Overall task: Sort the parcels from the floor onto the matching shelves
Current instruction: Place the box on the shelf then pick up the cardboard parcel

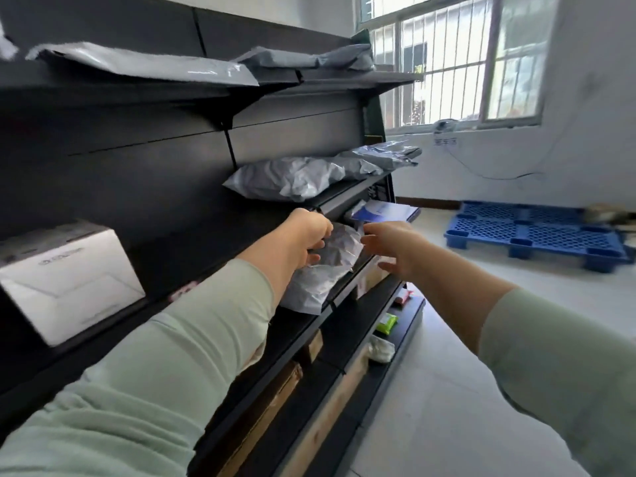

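No legible text anywhere

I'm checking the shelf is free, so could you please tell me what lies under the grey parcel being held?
The grey poly parcel rests on the dark shelf; anything beneath it is hidden.

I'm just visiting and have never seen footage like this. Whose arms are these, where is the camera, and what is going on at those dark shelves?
There is no machine here: the camera sits on a person's head, looking forward and down, so you see their own arms in pale green sleeves. The left hand grips a crumpled grey plastic mailer bag at the edge of the black metal shelving. The right hand is open beside the bag, not gripping it. More grey bags lie on the shelf above, a white cardboard box stands to the left, and a blue plastic pallet lies on the floor by the window.
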